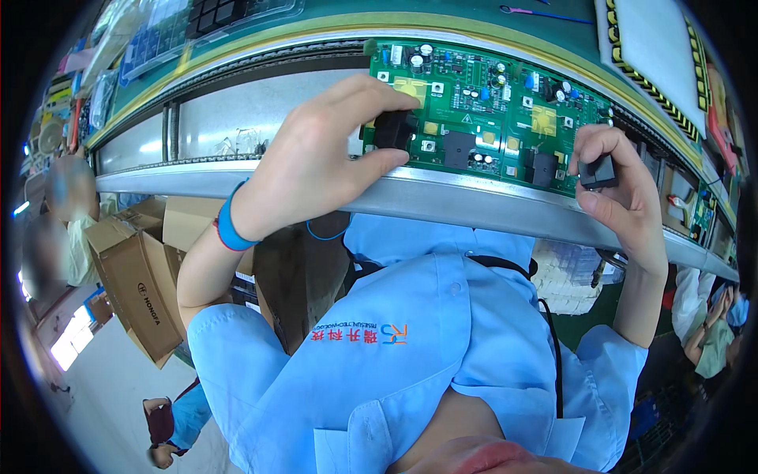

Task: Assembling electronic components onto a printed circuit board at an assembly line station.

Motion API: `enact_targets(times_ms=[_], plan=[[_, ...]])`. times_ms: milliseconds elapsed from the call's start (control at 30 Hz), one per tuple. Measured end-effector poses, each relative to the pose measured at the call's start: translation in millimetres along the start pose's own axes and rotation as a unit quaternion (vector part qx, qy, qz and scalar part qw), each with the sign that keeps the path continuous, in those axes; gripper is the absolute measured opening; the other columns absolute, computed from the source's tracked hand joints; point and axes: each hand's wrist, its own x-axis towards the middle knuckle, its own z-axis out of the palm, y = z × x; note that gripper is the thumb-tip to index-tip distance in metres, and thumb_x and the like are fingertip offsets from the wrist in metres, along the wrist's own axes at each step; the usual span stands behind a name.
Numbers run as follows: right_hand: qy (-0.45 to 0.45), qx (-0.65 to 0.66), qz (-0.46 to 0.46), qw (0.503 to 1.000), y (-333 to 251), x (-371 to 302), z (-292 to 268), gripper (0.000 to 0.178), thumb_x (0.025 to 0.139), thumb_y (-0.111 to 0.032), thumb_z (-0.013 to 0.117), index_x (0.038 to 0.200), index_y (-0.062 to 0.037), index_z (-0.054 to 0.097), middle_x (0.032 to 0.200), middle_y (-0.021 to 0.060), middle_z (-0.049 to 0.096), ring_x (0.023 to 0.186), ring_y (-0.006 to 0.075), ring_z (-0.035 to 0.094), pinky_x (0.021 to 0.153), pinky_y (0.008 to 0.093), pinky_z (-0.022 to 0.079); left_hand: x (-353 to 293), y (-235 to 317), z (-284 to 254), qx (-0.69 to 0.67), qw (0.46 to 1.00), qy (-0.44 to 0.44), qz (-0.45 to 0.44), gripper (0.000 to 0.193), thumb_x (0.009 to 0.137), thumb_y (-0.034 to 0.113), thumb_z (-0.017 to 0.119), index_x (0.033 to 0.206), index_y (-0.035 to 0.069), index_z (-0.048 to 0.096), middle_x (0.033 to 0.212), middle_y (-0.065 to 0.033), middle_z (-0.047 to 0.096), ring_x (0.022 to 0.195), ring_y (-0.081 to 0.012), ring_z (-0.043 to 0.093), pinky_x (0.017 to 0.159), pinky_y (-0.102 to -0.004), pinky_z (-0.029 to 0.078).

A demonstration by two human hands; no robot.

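Clerk: Nearest entries, please

Checker: One pale blue shirt [379,292], short-sleeved; past it, one silver front rail [474,186], long, curved by the lens

Clerk: Hands?

Checker: Two, both grasping. Left hand [316,134], blue band [230,220] at its wrist, reaches over the rail; thumb and fingers pinch one black block [394,129] at the board's left end. Whether the block touches the board, cannot tell. Right hand [624,182], fingers curled, grips one dark block [598,171] by the board's front right corner

Clerk: The board itself?

Checker: One green circuit board [478,118], populated, lying lengthwise just beyond the front rail; front edge close along it, left edge partly behind the left hand, right edge partly behind the right

Clerk: Room to move?

Checker: Between the hands, the board's middle lies uncovered from above. Left of the board, one long pale panel [213,118] between the rails, small transparent pieces [249,144] on it

Clerk: Farthest?

Checker: One green work surface [466,9] beyond the line; one clear tray [257,14] with black parts, far left; one white pad [651,39], black-and-yellow edging, far right
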Motion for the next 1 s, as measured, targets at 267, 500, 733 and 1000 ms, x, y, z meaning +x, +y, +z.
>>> enact_targets(times_ms=[267, 500, 733, 1000], plan=[[-0.025, 0.102, 0.081, 0.991, -4, -2, -11, 0.053, 0.081, -0.013, 0.075, 0.126, 0.0008, 0.050, 0.106, 0.0112, 0.060, 0.096, 0.0202, 0.066, 0.072, 0.0242, 0.056, 0, -1, 9, 0.192, 0.977, 0.017, 0.087, 0.047, 0.068, 0.011, 0.081, 0.112, 0.006, 0.066, 0.109, -0.0096, 0.064, 0.094, -0.0299, 0.060, 0.078, -0.0379, 0.045], [0.006, 0.196, 0.093, 0.976, 9, -9, -23, 0.062, 0.076, -0.015, 0.080, 0.127, 0.0024, 0.048, 0.112, 0.0151, 0.059, 0.090, 0.0188, 0.064, 0.063, 0.0207, 0.053, -4, 5, 3, 0.163, 0.984, -0.014, 0.070, 0.050, 0.070, 0.012, 0.079, 0.117, 0.005, 0.065, 0.109, -0.0113, 0.064, 0.096, -0.0299, 0.060, 0.082, -0.0377, 0.048], [0.040, 0.047, 0.072, 0.996, 0, -28, -19, 0.054, 0.082, -0.014, 0.073, 0.128, 0.0018, 0.050, 0.118, 0.0114, 0.056, 0.088, 0.0140, 0.059, 0.065, 0.0207, 0.048, 33, -59, -87, 0.274, 0.945, 0.171, 0.058, 0.037, 0.085, 0.012, 0.072, 0.121, 0.008, 0.064, 0.114, -0.0126, 0.065, 0.099, -0.0262, 0.064, 0.087, -0.0321, 0.050], [0.068, -0.249, 0.010, 0.966, -13, -30, -7, 0.048, 0.080, 0.000, 0.064, 0.127, -0.0070, 0.056, 0.114, 0.0076, 0.060, 0.100, 0.0189, 0.060, 0.071, 0.0261, 0.050, 68, -144, -134, 0.378, 0.892, 0.236, 0.076, 0.034, 0.088, 0.015, 0.069, 0.121, 0.009, 0.065, 0.118, -0.0139, 0.064, 0.105, -0.0277, 0.063, 0.091, -0.0337, 0.049]])
